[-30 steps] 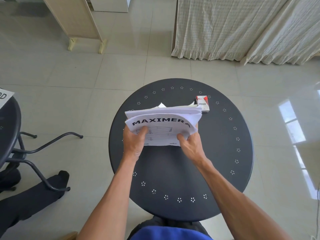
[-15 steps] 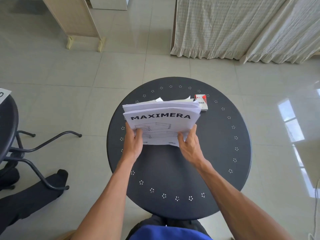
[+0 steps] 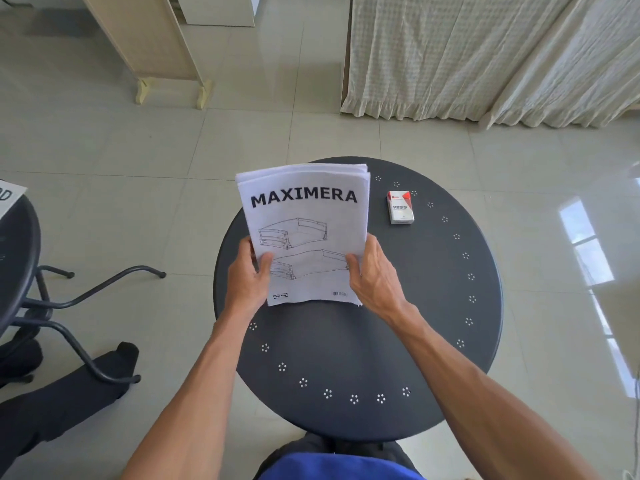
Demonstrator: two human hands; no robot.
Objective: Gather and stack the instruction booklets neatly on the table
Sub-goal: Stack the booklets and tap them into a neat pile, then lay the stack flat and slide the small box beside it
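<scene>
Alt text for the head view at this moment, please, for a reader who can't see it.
Both hands, the left hand and the right hand, hold a stack of instruction booklets upright over a round dark table, the top cover reading MAXIMERA. A small red and white box lies on the table to the right.

Matt paper booklets (image 3: 306, 216), matt dark metal table (image 3: 346, 341) — glossy floor tiles (image 3: 104, 150)
</scene>
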